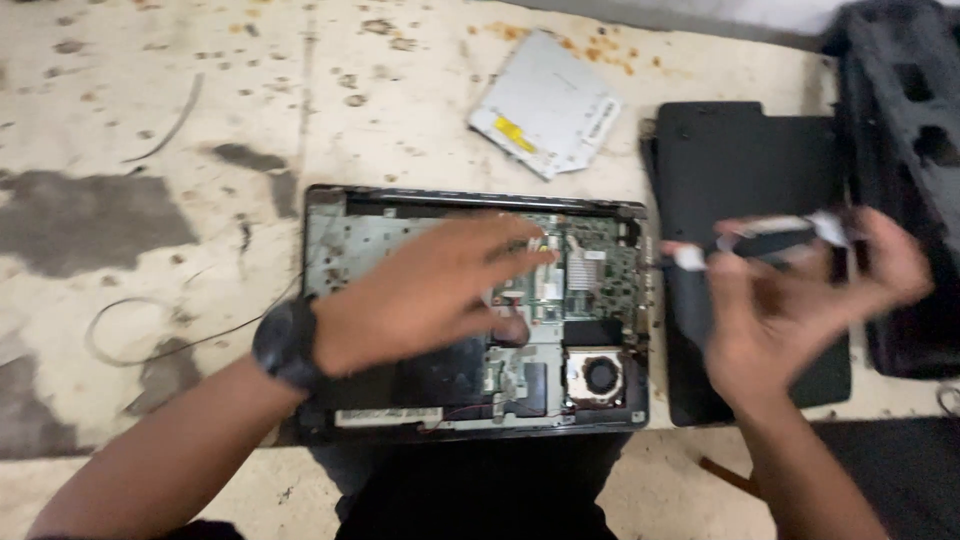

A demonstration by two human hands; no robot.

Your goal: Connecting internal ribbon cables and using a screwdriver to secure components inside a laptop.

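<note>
Seen from the head camera, an opened laptop (470, 310) with its bottom cover off lies near the front edge of a stained pale tabletop (150, 120), its circuit board and a round fan (600, 376) bared. Over it hovers the left hand (430, 290), fingers spread wide and holding nothing, the fingertips above the board; a dark watch (287, 343) sits on that wrist. Off the laptop's right side, the right hand (800, 300) is blurred by motion but grips a dark flat part with white tabs (770, 238), held above a black cover panel (740, 170) that lies just beside the laptop. A silver optical drive (545, 105) rests toward the tabletop's back edge, apart from the laptop. At the right edge stands a black case (905, 150). A thin wire (130, 340) loops near the left edge.
</note>
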